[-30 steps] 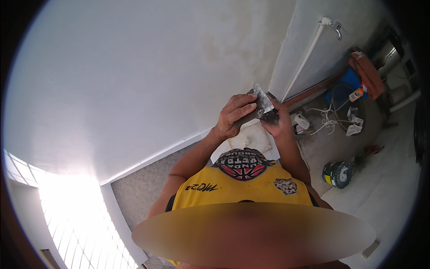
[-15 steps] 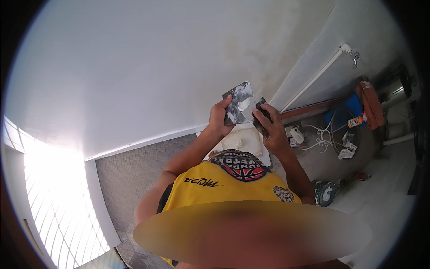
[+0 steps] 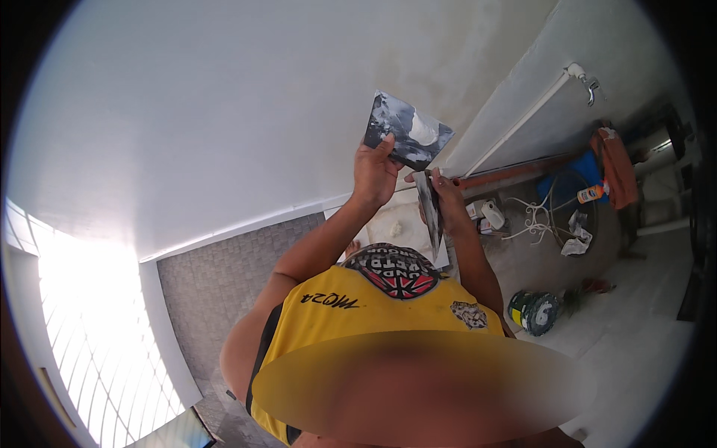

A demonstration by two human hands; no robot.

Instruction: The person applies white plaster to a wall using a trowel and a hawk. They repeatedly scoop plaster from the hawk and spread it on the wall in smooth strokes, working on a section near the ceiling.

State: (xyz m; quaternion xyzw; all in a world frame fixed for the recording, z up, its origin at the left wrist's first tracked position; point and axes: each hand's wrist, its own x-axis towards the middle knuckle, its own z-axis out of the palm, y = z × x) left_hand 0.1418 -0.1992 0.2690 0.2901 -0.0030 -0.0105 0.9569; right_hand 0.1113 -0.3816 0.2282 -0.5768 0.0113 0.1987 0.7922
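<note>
My left hand (image 3: 376, 173) is closed on a flat, dark square putty plate (image 3: 396, 123), thumb on its upper face. White smears and a thick dab of white putty (image 3: 424, 129) lie on that face, toward the right corner. Just below and to the right, my right hand (image 3: 448, 203) grips a second flat, dark putty scraper (image 3: 428, 209). This one is turned nearly edge-on, with its top close to the plate's lower edge; whether they touch I cannot tell. Beneath my hands is a whitish board (image 3: 379, 224) with a small lump of white putty (image 3: 396, 228) on it.
A pale wall (image 3: 224, 112) rises ahead. On the right wall run a white pipe (image 3: 515, 125) and a metal tap (image 3: 591, 91). Low at the right are a white scrolled metal frame (image 3: 533, 216), a white jug (image 3: 493, 215), an orange bottle (image 3: 590, 194) and a paint bucket (image 3: 535, 312).
The plate in my left hand has moved up and right and turned, showing more of its face. My right hand has lowered slightly and rotated its scraper from face-on to nearly edge-on.
</note>
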